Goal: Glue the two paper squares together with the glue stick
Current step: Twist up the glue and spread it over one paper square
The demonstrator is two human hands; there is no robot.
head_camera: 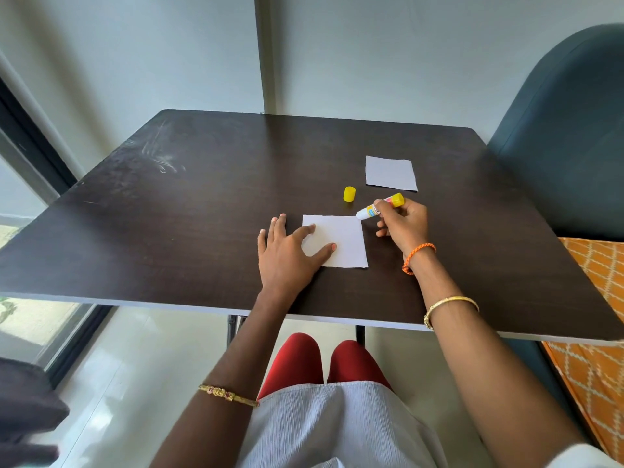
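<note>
Glue stick tip meets the corner of the near paper square while the other hand pins the sheet.

The right hand (403, 221) has its fingers curled round the uncapped glue stick (380, 207), holding it tilted with the white tip down at the 1 o'clock corner of the near paper square (341, 239), touching or just above it; I cannot tell which. The left hand (287, 255) lies flat with its fingers straight and spread, forefinger and thumb pressing the square's 9 o'clock edge onto the dark bench (202, 204). The yellow cap (349, 193) stands upright at 12 o'clock from that square, apart from it. The second paper square (391, 172) lies flat further out, toward 1 o'clock, beyond the cap.
</note>
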